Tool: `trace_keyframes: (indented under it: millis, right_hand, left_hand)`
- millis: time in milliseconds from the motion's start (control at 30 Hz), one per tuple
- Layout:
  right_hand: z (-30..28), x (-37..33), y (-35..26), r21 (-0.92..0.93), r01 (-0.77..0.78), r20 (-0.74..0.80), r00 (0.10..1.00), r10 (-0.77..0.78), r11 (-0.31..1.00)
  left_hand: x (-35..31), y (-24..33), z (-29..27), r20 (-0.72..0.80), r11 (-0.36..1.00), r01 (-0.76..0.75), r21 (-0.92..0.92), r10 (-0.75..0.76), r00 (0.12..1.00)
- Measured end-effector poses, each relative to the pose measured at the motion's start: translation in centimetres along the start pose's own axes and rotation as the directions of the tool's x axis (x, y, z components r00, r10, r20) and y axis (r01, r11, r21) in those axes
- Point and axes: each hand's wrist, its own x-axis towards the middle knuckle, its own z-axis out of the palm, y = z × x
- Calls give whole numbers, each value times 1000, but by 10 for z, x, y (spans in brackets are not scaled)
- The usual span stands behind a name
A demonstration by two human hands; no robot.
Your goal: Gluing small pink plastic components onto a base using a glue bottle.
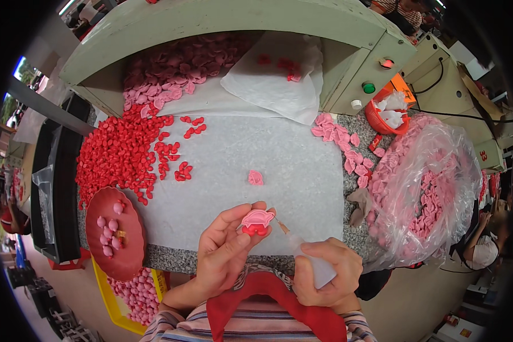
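Observation:
Between its thumb and fingers my left hand (pixel 223 251) pinches a small pink molded piece (pixel 258 217) with a red double-lobed part (pixel 256 229) at its lower edge. My right hand (pixel 335 272) is wrapped round a translucent squeeze bottle (pixel 321 270) with a thin needle tip (pixel 282 227). The needle points up and left, its end close to the pink piece's right side; whether they touch I cannot tell. Just beyond my hands, a single pink shell piece (pixel 256 178) lies on the white sheet (pixel 211 142).
A heap of red parts (pixel 115 151) lies left, behind a red scalloped dish (pixel 100 251) of pink balls. A yellow crate (pixel 109 310) sits below. Right are a plastic bag (pixel 459 188) of pink shells and a red basket (pixel 376 121). A green-grey machine housing (pixel 233 21) spans the back.

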Motion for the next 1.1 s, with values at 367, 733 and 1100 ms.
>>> trace_keyframes:
  millis: [367,733,1100]
  right_hand:
    - [2,-1,-2,9,0,32,1000,0,1000]
    - [3,0,-2,9,38,113,993,-39,999]
    - [3,-3,-2,6,45,75,996,-45,999]
  left_hand:
    - [0,0,-3,-12,1000,-9,-2,9,1000]
    - [1,-2,-4,-14,1000,-25,14,26,1000]
    - [0,-1,-3,-11,1000,-20,8,21,1000]
